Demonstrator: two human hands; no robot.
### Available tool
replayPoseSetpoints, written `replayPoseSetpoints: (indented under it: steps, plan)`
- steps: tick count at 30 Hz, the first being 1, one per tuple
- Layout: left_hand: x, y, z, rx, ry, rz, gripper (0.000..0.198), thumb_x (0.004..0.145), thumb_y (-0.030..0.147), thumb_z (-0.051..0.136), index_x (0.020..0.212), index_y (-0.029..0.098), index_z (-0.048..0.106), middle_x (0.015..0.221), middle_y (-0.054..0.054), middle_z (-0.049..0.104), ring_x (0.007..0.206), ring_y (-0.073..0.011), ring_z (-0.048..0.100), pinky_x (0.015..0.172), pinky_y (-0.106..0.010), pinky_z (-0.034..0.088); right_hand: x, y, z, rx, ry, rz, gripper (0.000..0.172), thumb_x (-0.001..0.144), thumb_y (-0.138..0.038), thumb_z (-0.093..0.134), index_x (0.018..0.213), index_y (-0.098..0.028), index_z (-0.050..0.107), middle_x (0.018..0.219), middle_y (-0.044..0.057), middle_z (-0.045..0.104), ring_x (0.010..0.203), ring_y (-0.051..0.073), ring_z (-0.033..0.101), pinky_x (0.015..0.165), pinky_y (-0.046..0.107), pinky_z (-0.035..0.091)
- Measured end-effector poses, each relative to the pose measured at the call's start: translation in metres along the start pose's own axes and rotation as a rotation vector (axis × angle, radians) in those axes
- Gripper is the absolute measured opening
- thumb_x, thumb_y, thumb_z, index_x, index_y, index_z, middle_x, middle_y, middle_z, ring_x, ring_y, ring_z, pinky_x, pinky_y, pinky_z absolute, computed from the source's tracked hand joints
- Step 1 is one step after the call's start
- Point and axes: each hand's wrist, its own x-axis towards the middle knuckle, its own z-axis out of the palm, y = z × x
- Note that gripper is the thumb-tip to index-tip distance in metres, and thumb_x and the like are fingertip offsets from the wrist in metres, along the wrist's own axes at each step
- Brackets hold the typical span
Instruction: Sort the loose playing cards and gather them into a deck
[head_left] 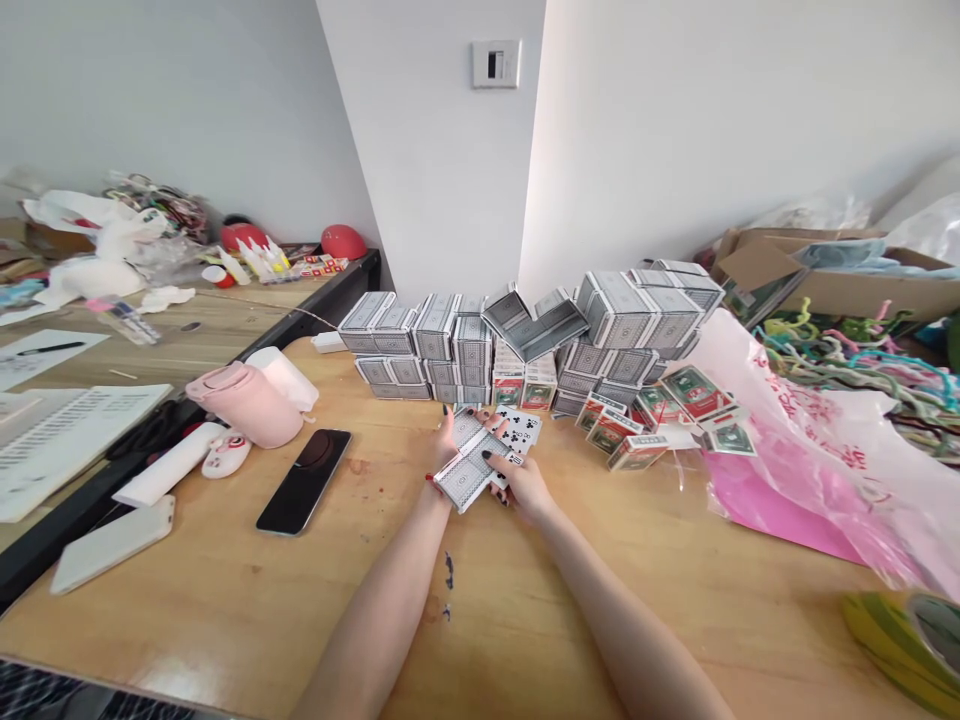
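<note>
Playing cards (472, 470) with grey patterned backs are held between my two hands above the table. My left hand (448, 440) grips them from the left, thumb up, its fingertips showing over the far edge. My right hand (525, 485) pinches their near right side with the thumb on top. Under and behind them, face-up club cards (517, 430) fan out; whether these are held or lie on the table I cannot tell. Just beyond stand stacked boxes (456, 345) built from folded cards. An open folded-card piece (534, 325) rests tilted on top of the row.
Red and green card packs (637, 450) lie right of the stacks, beside pink plastic wrapping (810, 490). Yellow tape (907, 640) sits at the right front edge. A black phone (304, 482), a pink pouch-like item (247, 400) and a white box (112, 545) lie left.
</note>
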Motion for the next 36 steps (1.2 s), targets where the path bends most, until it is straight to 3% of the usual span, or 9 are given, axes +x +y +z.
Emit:
replayPoseSetpoints:
  steps: [4, 7, 11, 14, 17, 20, 23, 30, 36]
  plan:
    - [-0.002, -0.003, 0.0, -0.04, -0.143, -0.065, 0.039, 0.075, 0.054, 0.041, 0.08, 0.017, 0.054, 0.095, -0.008, 0.059, 0.11, -0.0237, 0.045, 0.097, -0.044, 0.029, 0.0, -0.001, -0.001, -0.039, 0.015, -0.007, 0.029, 0.065, -0.04, 0.059, 0.052, -0.015, 0.05, 0.036, -0.001, 0.051, 0.026, 0.007, 0.036, 0.026, 0.02, 0.022]
    - [0.001, -0.003, -0.001, -0.051, -0.138, -0.074, 0.043, 0.074, 0.056, 0.04, 0.082, 0.017, 0.054, 0.104, -0.009, 0.057, 0.113, -0.0241, 0.042, 0.097, -0.044, 0.029, 0.001, -0.001, 0.001, -0.066, 0.019, -0.007, 0.031, 0.065, -0.042, 0.058, 0.051, -0.016, 0.049, 0.036, -0.001, 0.051, 0.026, 0.007, 0.035, 0.027, 0.02, 0.023]
    - [0.008, 0.007, -0.005, -0.07, -0.061, -0.109, 0.041, 0.074, 0.055, 0.042, 0.074, 0.016, 0.054, 0.087, -0.009, 0.062, 0.1, -0.0225, 0.052, 0.092, -0.041, 0.036, -0.002, -0.001, 0.003, -0.146, 0.096, -0.055, 0.032, 0.07, -0.047, 0.05, 0.056, -0.019, 0.044, 0.037, -0.002, 0.048, 0.029, 0.009, 0.036, 0.029, 0.021, 0.024]
    - [0.011, 0.017, -0.01, -0.07, -0.032, -0.116, 0.04, 0.073, 0.055, 0.044, 0.069, 0.015, 0.054, 0.081, -0.008, 0.063, 0.09, -0.0218, 0.057, 0.087, -0.039, 0.04, -0.009, -0.005, 0.0, -0.308, 0.291, -0.269, 0.025, 0.075, -0.043, 0.042, 0.068, -0.02, 0.045, 0.044, -0.003, 0.048, 0.039, 0.011, 0.042, 0.039, 0.022, 0.034]
    - [0.012, 0.023, -0.012, -0.031, 0.005, -0.085, 0.042, 0.073, 0.055, 0.043, 0.069, 0.015, 0.055, 0.084, -0.01, 0.063, 0.088, -0.0224, 0.058, 0.083, -0.039, 0.043, -0.019, -0.013, -0.004, -0.652, 0.427, -0.638, 0.016, 0.075, -0.033, 0.044, 0.075, -0.019, 0.051, 0.068, 0.002, 0.054, 0.066, 0.016, 0.049, 0.063, 0.03, 0.041]
    - [0.011, 0.02, -0.014, 0.02, -0.015, -0.088, 0.041, 0.075, 0.053, 0.041, 0.073, 0.015, 0.055, 0.089, -0.011, 0.062, 0.094, -0.0243, 0.056, 0.083, -0.041, 0.043, -0.027, -0.021, -0.002, -0.991, 0.261, -0.844, 0.019, 0.075, -0.026, 0.045, 0.087, -0.021, 0.058, 0.1, 0.008, 0.052, 0.097, 0.024, 0.043, 0.085, 0.041, 0.033]
    - [0.01, 0.015, -0.014, 0.04, -0.045, -0.099, 0.042, 0.074, 0.054, 0.042, 0.074, 0.014, 0.055, 0.091, -0.012, 0.062, 0.099, -0.0262, 0.053, 0.083, -0.042, 0.042, -0.029, -0.023, 0.004, -1.218, 0.164, -0.865, 0.026, 0.076, -0.028, 0.045, 0.098, -0.024, 0.058, 0.123, 0.005, 0.039, 0.117, 0.03, 0.024, 0.095, 0.048, 0.021]
    - [0.012, 0.009, -0.015, 0.034, -0.061, -0.152, 0.043, 0.072, 0.056, 0.044, 0.072, 0.014, 0.055, 0.092, -0.012, 0.062, 0.102, -0.0276, 0.051, 0.089, -0.045, 0.036, -0.026, -0.019, 0.007, -1.318, 0.12, -0.828, 0.031, 0.079, -0.035, 0.042, 0.104, -0.024, 0.056, 0.133, 0.004, 0.029, 0.12, 0.034, 0.016, 0.095, 0.056, 0.015]
    - [0.011, 0.007, -0.015, 0.06, -0.1, -0.21, 0.053, 0.071, 0.06, 0.04, 0.085, 0.012, 0.057, 0.096, -0.014, 0.061, 0.106, -0.0274, 0.048, 0.095, -0.045, 0.031, -0.026, -0.017, 0.008, -1.363, 0.115, -0.821, 0.037, 0.078, -0.035, 0.043, 0.112, -0.023, 0.051, 0.137, 0.004, 0.021, 0.121, 0.036, 0.012, 0.095, 0.058, 0.014]
